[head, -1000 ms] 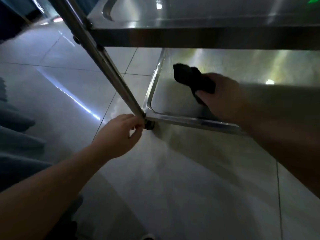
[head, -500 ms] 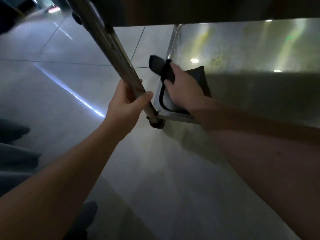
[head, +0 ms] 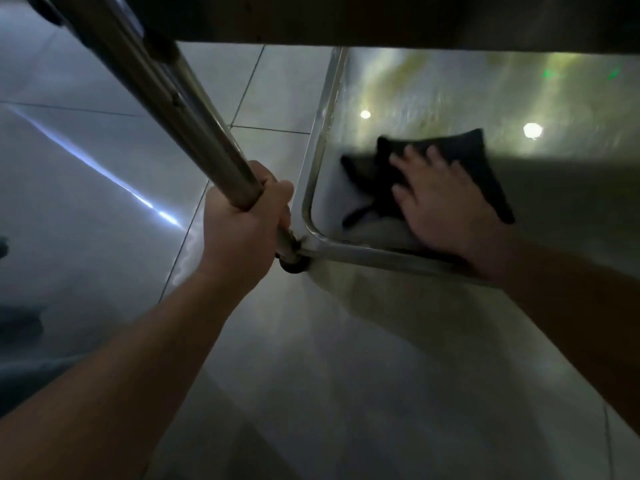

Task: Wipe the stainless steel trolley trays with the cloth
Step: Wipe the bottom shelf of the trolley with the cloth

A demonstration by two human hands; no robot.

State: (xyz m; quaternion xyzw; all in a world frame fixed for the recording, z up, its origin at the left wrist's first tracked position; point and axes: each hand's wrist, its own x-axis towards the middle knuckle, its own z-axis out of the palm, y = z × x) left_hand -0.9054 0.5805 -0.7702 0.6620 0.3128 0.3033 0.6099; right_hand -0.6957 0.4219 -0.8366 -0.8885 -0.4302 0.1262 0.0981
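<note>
The trolley's bottom steel tray [head: 346, 252] lies low over the floor, its near left corner in the middle of the view. A dark cloth [head: 467, 147] is spread flat in that corner. My right hand [head: 440, 199] presses down on the cloth with fingers spread. My left hand [head: 242, 226] is wrapped around the trolley's slanting steel upright [head: 180, 109] just above the corner caster [head: 294, 265]. The underside of an upper tray [head: 381, 19] crosses the top of the view and hides the far part of the bottom tray.
Glossy grey floor tiles [head: 346, 358] surround the trolley, with a bright light streak [head: 114, 181] at left. Dark shapes sit at the far left edge. Ceiling lights reflect in the bottom tray.
My left hand has closed fully around the upright, lower down near the caster. My right hand has slid the cloth right, off the tray's left rim, and flattened it.
</note>
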